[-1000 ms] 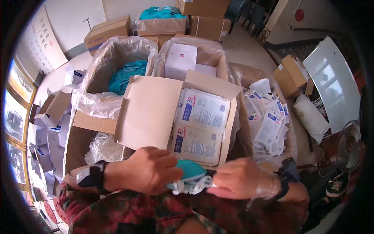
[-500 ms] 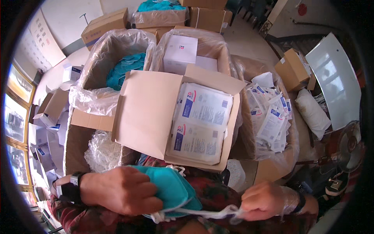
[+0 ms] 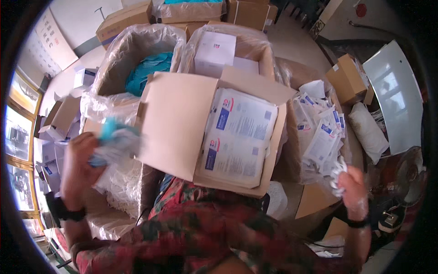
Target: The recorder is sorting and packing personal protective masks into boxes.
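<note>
Over on the left, my left hand is closed on a teal face mask, crumpled and smeared by motion, with pale grey-white parts showing. It is above a bin where a tangle of white elastic straps lies. On the right, my right hand is closed around a small bunch of white elastic cord. That hand is in front of a plastic-lined carton heaped with white-and-blue packets. Between my hands, an open cardboard box rests with two stacks of white packets inside.
Behind the open box stand two plastic-lined cartons, one with teal masks, the other with white boxes. Opened cartons litter the left floor. At right are a white sack, a glossy white panel and a fan.
My hands have moved apart. The left carries the teal mask up and leftward; the right has risen rightward with white cord. The strap that stretched between them no longer does.
</note>
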The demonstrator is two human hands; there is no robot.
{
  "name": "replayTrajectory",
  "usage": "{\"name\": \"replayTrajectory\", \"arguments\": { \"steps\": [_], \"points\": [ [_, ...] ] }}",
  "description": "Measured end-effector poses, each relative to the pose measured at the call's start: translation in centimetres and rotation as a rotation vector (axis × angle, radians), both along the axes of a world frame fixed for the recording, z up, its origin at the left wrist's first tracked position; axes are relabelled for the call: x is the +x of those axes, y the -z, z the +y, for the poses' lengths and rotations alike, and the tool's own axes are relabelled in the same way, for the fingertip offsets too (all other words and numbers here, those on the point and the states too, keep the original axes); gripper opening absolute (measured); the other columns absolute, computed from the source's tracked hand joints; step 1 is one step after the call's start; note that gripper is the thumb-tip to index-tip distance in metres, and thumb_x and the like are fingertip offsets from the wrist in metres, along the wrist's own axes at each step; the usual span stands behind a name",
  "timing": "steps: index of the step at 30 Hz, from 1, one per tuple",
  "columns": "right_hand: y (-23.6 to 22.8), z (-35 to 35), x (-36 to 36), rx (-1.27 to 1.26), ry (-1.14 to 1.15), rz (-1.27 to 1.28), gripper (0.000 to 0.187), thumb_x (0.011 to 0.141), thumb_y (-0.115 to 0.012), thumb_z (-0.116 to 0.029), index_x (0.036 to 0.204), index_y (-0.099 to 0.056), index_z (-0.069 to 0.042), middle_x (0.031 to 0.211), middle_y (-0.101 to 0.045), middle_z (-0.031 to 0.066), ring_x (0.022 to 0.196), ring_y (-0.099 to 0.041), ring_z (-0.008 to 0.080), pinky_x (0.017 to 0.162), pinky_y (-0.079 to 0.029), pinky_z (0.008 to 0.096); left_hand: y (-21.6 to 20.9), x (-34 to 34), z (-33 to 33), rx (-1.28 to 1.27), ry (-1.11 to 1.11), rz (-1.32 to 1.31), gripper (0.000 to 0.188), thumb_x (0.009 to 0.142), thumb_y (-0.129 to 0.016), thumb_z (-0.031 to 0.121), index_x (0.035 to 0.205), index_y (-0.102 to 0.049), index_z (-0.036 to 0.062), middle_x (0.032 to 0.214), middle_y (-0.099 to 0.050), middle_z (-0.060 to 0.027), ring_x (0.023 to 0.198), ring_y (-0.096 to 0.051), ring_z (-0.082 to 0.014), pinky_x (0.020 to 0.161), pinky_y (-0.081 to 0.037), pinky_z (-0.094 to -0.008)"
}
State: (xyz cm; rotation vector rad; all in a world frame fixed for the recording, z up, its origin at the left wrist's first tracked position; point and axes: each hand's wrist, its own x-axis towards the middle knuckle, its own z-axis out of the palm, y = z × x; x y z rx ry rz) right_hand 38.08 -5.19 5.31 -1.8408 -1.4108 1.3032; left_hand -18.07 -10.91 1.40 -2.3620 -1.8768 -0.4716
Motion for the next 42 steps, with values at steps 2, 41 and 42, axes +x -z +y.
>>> {"name": "replayTrajectory", "arguments": {
  "steps": [2,41,42],
  "points": [
    [2.3,1.8,-4.7,0.065,-0.158,0.041,0.021,0.082,-0.058,-0.015,0.096,-0.062,0.000,0.076,-0.061,-0.0005,0.061,-0.054,0.0069,0.056,-0.045,0.0223,0.4,5.9,2.7,0.046,0.334,-0.049,0.033,0.053,-0.069,0.021,0.074,-0.048,0.0075,0.067,-0.046,-0.0097,0.062,-0.051,-0.0325,0.055,-0.042,-0.0421],
    [9.3,3.1,-16.8,0.111,-0.647,0.508,0.019,0.093,-0.060,-0.015,0.107,-0.059,-0.002,0.088,-0.064,0.0015,0.080,-0.059,0.0088,0.077,-0.049,0.0249,0.8,14.3,8.3,0.112,0.422,-0.052,0.038,0.054,-0.074,0.016,0.083,-0.051,0.0065,0.076,-0.053,-0.0105,0.074,-0.057,-0.0330,0.062,-0.048,-0.0424],
    [9.1,3.2,-16.5,0.110,-0.649,0.505,0.019,0.093,-0.060,-0.015,0.107,-0.059,-0.002,0.088,-0.064,0.0015,0.080,-0.059,0.0088,0.077,-0.049,0.0249,1.0,14.3,8.3,0.113,0.420,-0.054,0.038,0.054,-0.074,0.016,0.083,-0.051,0.0065,0.076,-0.053,-0.0105,0.074,-0.057,-0.0330,0.062,-0.048,-0.0424]
  ]
}}
